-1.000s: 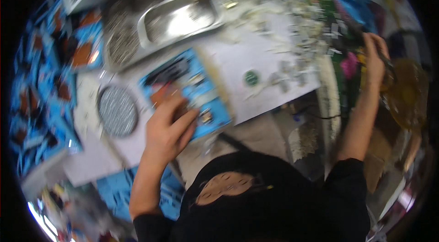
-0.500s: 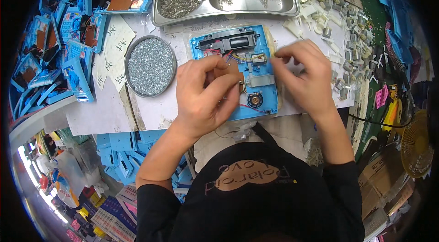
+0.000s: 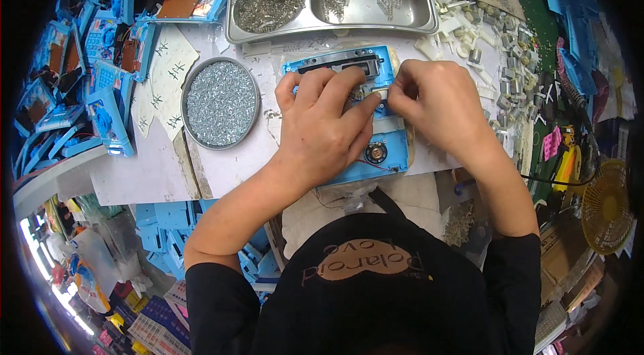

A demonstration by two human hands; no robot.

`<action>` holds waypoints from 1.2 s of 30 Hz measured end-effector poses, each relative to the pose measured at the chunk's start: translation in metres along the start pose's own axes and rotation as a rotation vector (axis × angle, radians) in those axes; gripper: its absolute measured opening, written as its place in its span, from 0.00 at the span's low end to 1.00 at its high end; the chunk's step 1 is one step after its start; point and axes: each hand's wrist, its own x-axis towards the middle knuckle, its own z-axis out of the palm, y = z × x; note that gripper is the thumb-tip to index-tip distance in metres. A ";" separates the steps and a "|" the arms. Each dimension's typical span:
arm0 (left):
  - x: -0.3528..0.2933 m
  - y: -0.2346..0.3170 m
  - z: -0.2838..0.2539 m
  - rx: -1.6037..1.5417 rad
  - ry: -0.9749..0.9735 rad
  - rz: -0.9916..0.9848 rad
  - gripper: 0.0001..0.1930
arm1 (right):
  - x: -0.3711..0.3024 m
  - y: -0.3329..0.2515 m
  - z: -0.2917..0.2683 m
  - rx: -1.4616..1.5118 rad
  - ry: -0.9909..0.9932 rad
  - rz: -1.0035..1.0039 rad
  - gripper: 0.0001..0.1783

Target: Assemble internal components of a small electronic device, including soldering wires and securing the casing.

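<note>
An open blue plastic casing point(image 3: 396, 147) lies on the table in front of me, with a black part point(image 3: 367, 64) along its top and a round speaker point(image 3: 376, 152) at its lower right. My left hand point(image 3: 325, 123) grips the casing from above, covering its middle and left side. Its forefinger reaches to a small whitish part point(image 3: 382, 94) near the casing's right edge. Right beside that part, my right hand point(image 3: 439, 100) is closed in a pinch. Whatever sits between those fingertips is hidden.
A round dish of small metal pieces point(image 3: 221, 103) stands to the left. Behind is a steel tray point(image 3: 369, 27) of springs. White plastic and metal parts point(image 3: 483, 53) are strewn at the right. Blue casings point(image 3: 111, 117) pile up at the far left; more blue pieces point(image 3: 168, 221) lie below the table edge.
My left hand has shifted right and spread over the casing, covering the middle. My right hand has come in to the casing's right edge and closed its fingers. The casing sits slightly lower in view.
</note>
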 end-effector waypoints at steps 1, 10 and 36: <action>-0.001 0.000 0.000 0.006 0.003 0.000 0.19 | 0.003 0.005 -0.001 0.135 -0.053 0.067 0.11; -0.001 -0.002 0.001 0.012 -0.029 0.026 0.19 | -0.005 -0.022 -0.002 -0.325 -0.052 -0.353 0.05; 0.021 -0.018 -0.002 -0.167 -0.037 0.006 0.14 | -0.113 0.450 -0.252 -1.289 -0.024 0.128 0.19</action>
